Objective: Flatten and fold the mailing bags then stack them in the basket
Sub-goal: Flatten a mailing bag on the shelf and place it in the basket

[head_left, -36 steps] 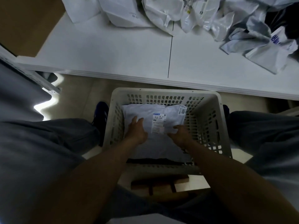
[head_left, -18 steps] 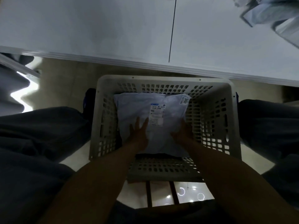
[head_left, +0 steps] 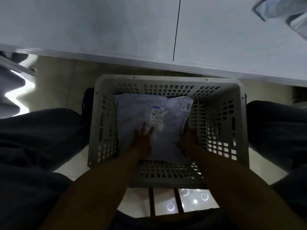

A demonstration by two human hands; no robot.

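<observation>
Pale bag (head_left: 137, 117) lay in the basket (head_left: 166, 79), long axis pointing away from my flat, pressing left hand (head_left: 142, 140); right hand (head_left: 189, 138) at its edge, grip unclear.

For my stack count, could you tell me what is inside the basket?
A folded mailing bag with a shipping label lies in the basket; left hand presses it, right hand touches its edge. Anything beneath is covered.

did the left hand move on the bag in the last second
Yes. The left hand slid back toward the person: its fingertips were beside the top of the label, now at its bottom corner.
</observation>
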